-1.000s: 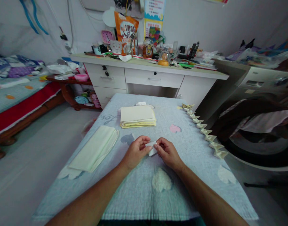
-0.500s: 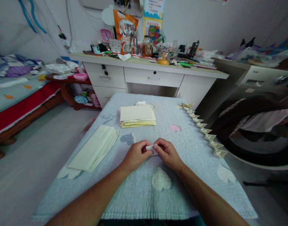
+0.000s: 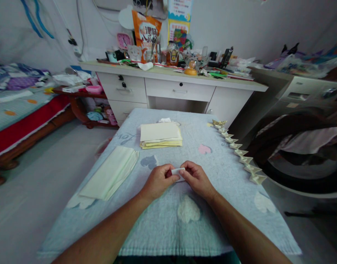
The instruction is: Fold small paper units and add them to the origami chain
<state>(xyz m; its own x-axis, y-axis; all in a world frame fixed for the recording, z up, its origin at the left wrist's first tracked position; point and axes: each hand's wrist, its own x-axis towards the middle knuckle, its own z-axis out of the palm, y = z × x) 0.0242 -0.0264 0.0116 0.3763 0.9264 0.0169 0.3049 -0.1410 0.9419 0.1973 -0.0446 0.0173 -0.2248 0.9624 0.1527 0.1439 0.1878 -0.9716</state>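
- Left hand (image 3: 159, 180): thumb and curled fingers pinch the left end of a small folded white paper (image 3: 177, 171).
- Right hand (image 3: 197, 179): grips the same paper at its right end, thumb lying over the near face. Fingers narrow on both hands.
- Paper position: between the two hands, at mid-table above the blue cloth (image 3: 226, 216); whether it touches the cloth, cannot tell.
- Beyond the hands: paper stack (image 3: 160, 132), pale top sheet, yellowish edges below.
- Left of the left hand: long folded pale-green sheets (image 3: 110, 172), lying at a slant near the cloth's left edge.
- Right of the right hand, well apart: row of pointed folded pieces (image 3: 245, 160) along the right edge, a dark-patterned piece (image 3: 219, 123) at its far end.
- Farther out: white desk (image 3: 182, 88) ahead, bearing an orange bag (image 3: 146, 36) and a jar (image 3: 172, 55); washing machine (image 3: 306, 86) at right; bed (image 3: 28, 104) at left.
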